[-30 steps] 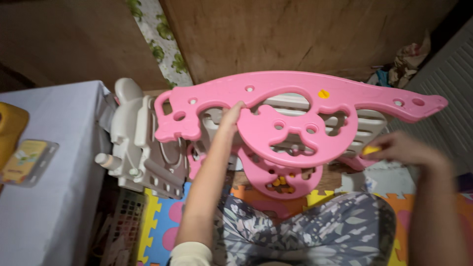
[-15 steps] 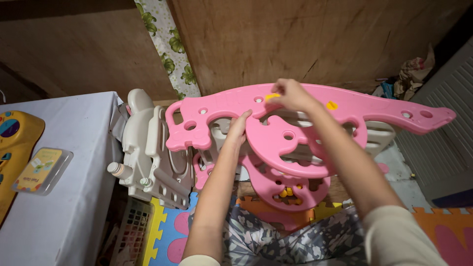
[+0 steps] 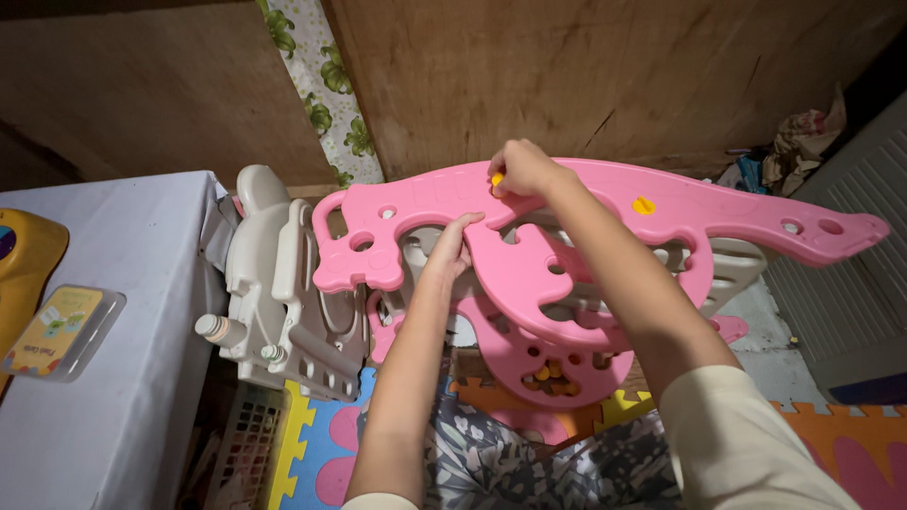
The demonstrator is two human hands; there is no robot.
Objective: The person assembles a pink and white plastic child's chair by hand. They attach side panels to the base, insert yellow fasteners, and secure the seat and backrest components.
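- Right hand (image 3: pixel 521 170): fingers pinched together on a small yellow peg (image 3: pixel 497 179) at the top edge of the pink dinosaur-shaped plastic panel (image 3: pixel 567 203).
- Left hand (image 3: pixel 452 247): fingers apart, flat against the panel, just below the right hand.
- Grey-white plastic piece (image 3: pixel 274 283): left of the left hand.

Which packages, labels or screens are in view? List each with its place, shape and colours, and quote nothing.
Clear plastic package: lies flat on the white-covered table at the left edge; rectangular, with a yellow card inside bearing small pictures.
Yellow toy: behind the package at the far left; rounded yellow plastic with a small blue panel, cut off by the picture edge.
No screens or signs show.
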